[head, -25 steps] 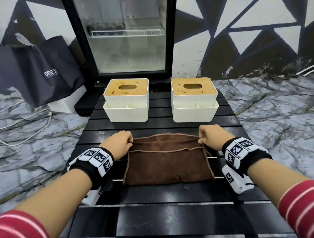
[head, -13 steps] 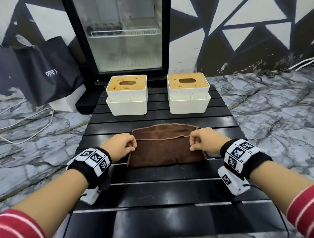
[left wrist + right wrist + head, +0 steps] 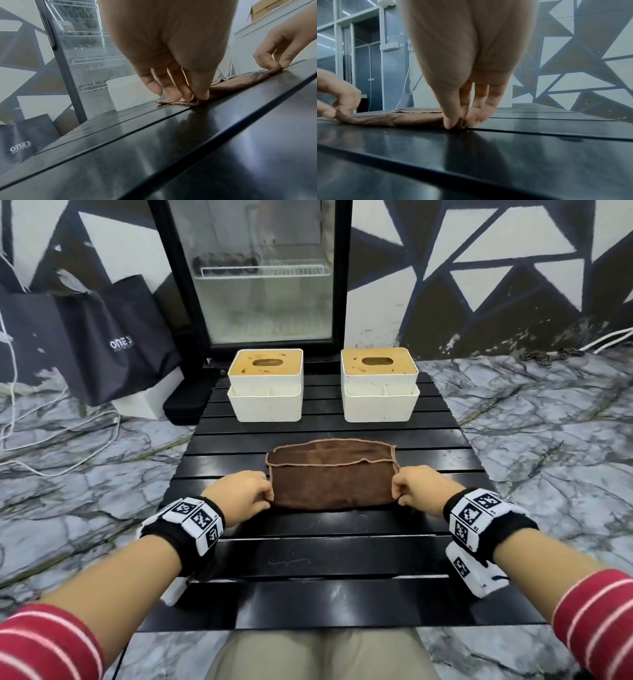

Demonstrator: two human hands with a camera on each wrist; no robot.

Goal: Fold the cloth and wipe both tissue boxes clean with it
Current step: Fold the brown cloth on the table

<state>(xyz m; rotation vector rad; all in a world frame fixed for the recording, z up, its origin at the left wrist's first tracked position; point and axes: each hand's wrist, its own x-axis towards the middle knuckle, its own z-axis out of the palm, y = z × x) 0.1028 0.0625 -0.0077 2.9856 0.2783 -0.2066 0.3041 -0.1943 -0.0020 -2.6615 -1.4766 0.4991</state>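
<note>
- Black slatted tabletop [image 3: 325, 556] stands on a grey marble-pattern floor [image 3: 534, 440], with a glass-door fridge [image 3: 260, 272] and a wall painted in dark and white triangles behind it.
- One folded brown cloth with a light stitched hem [image 3: 330, 474] lies flat mid-table; its long axis runs left to right, the folded edge faces the person and the hemmed edges face the boxes.
- Two white tissue boxes with stained tan lids stand side by side at the far end, apart from each other: the left box [image 3: 265, 385] and the right box [image 3: 379, 383]. Each has its slot lengthwise left to right and a divided tray on its near side.
- Two hands are at the cloth. The left hand [image 3: 239, 496] pinches the near left corner between thumb and curled fingertips [image 3: 185, 93] pressed to the table.
- The right hand [image 3: 419, 491] pinches the near right corner in the same way, thumb against fingertips [image 3: 449, 121].
- Bare slats lie between the cloth and the boxes, and a wider bare stretch between the cloth and the table's near edge; both side edges lie close beyond the hands.
- One dark tote bag with white lettering [image 3: 113, 337] leans on the floor at the left.
</note>
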